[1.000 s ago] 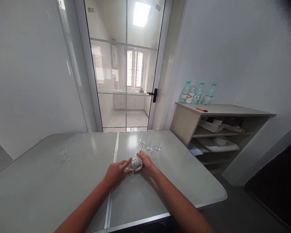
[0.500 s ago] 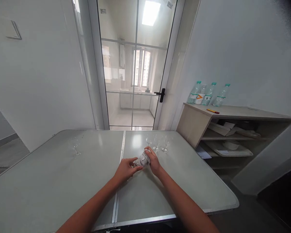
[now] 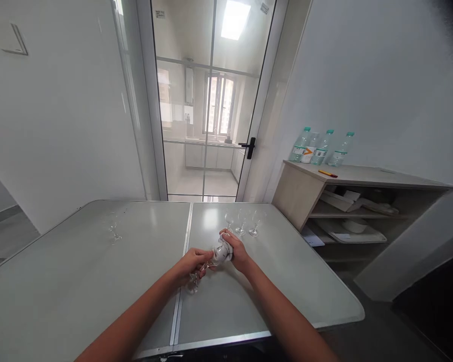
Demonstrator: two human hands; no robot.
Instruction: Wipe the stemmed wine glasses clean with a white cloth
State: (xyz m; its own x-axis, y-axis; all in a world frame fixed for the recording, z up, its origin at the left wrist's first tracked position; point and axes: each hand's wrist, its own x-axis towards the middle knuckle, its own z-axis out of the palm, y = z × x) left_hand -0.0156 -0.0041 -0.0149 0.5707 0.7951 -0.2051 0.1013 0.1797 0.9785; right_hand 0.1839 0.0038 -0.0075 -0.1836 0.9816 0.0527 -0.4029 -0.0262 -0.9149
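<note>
Glass [image 3: 192, 287] tilted lower; L hand [image 3: 191, 261] on stem, cloth [image 3: 222, 253] wrapped.

- A home, by the look of it.
- A glass door [image 3: 211, 100] opens onto a kitchen with counters.
- A folding table [image 3: 79, 281] stands beside a low shelf unit [image 3: 362, 176] bearing water bottles [image 3: 320, 148].

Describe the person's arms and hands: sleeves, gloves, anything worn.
Both are bare. The left hand and right hand wear no gloves, and no ring can be made out at this size. The left forearm and right forearm run uncovered to the picture's bottom edge: no sleeve, watch, bracelet or marking is in view.
</note>
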